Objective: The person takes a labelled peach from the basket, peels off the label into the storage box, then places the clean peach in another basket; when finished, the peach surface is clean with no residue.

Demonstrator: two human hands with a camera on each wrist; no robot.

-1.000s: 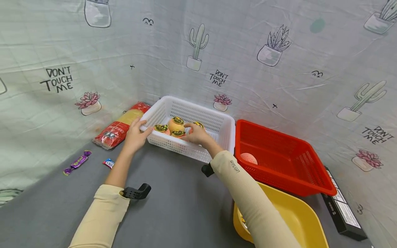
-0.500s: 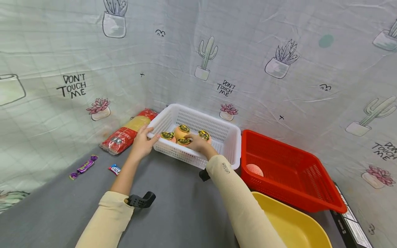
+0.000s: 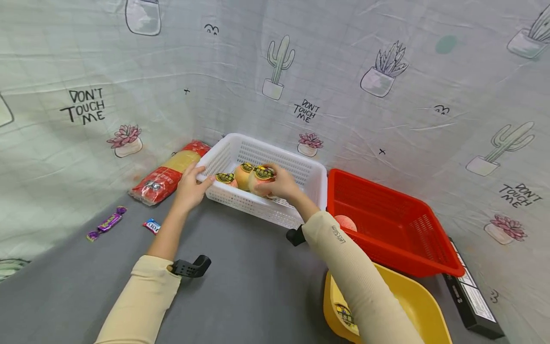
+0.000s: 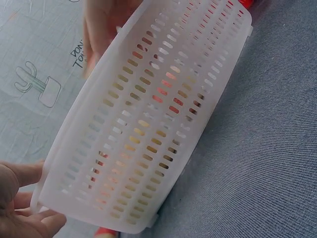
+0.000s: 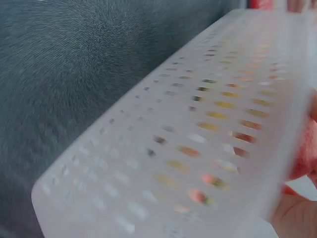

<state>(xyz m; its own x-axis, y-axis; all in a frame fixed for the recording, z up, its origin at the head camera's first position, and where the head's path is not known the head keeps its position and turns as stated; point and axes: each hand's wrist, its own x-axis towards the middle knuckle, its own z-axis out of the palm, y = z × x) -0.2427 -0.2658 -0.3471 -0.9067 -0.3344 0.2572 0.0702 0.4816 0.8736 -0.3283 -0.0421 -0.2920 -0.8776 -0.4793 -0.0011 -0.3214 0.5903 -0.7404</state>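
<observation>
In the head view my left hand (image 3: 191, 190) grips the left end of a white perforated basket (image 3: 245, 203), thumb and fingers on its rim. My right hand (image 3: 284, 184) reaches over the front wall and holds a peach (image 3: 259, 177) with a black-and-yellow label, just above the basket floor. Beside it lie another peach (image 3: 242, 177) and a pinker one (image 3: 227, 179), both labelled. The left wrist view shows my left fingers (image 4: 25, 173) at the basket's corner. In the right wrist view, the red skin of the held peach (image 5: 304, 151) shows past the blurred basket wall.
Right of the white basket stands a red basket (image 3: 386, 205) with a pink round fruit (image 3: 345, 222) inside. A yellow tub (image 3: 408, 296) with a labelled item is in front, a black box (image 3: 474, 296) far right. A red-and-yellow packet (image 3: 169, 174) and two wrapped candies (image 3: 109, 223) lie left.
My right hand has taken hold of a peach among the others and raised it slightly, turning its label up. My left hand stays on the basket rim. The head view has shifted a little.
</observation>
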